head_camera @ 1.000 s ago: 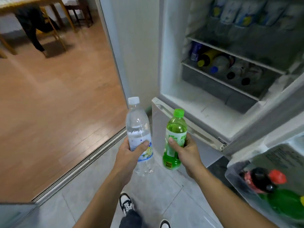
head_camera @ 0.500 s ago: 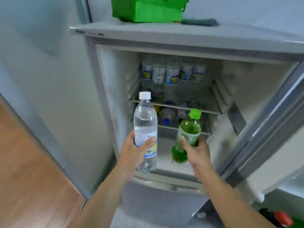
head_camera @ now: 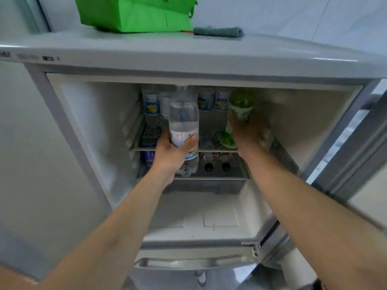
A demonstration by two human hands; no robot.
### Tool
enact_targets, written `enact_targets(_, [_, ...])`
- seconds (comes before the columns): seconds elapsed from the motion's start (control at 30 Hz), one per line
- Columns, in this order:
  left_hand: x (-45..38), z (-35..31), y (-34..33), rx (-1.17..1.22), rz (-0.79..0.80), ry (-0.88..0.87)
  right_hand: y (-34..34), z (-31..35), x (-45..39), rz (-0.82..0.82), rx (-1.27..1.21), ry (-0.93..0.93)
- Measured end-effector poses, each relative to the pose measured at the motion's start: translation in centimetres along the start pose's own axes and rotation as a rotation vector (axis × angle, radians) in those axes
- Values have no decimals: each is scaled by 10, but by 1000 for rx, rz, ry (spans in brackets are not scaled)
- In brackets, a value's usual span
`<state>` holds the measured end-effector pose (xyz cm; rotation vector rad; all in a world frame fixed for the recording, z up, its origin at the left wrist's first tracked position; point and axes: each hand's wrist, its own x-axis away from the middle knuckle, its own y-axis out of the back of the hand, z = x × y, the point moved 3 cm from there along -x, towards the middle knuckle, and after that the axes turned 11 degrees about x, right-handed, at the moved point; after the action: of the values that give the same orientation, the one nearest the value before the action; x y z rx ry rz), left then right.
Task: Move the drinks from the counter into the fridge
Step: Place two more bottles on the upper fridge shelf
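Open fridge [head_camera: 100,130] interior — left hand [head_camera: 171,153] gripping water bottle [head_camera: 183,124], right hand [head_camera: 247,132] gripping green bottle [head_camera: 240,109].

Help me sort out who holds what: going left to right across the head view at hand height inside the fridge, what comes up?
left hand → clear water bottle → green drink bottle → right hand

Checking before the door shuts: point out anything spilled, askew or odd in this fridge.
No spill or damage shows. The green bag and grey cloth lie on top of the fridge. The clear bottle in the left hand and the green bottle in the right hand are not yet set down.
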<state>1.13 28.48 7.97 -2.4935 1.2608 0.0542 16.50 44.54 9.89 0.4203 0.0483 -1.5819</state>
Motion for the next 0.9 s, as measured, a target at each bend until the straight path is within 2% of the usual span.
enact_targets(0.23, [-57, 11, -44, 4, 84, -75, -29, -25, -70, 7, 146, -71])
enact_targets(0.3, [-70, 18, -50, 22, 83, -92, -34, -26, -89, 18, 192, -120])
enact_targets(0.43, [-88, 32, -62, 30, 60, -107, -40, -28, -113, -9, 363, -99])
enact_targets(0.57, [-100, 46, -68, 10, 57, -123, -40, -32, -124, -6, 538, -113])
enact_targets(0.7, [-107, 52, -67, 11, 46, -105, -44, -44, -123, 86, 635, -175])
enact_targets(0.9, [-111, 48, -67, -75, 133, -125, -41, -38, -123, 63, 646, -192])
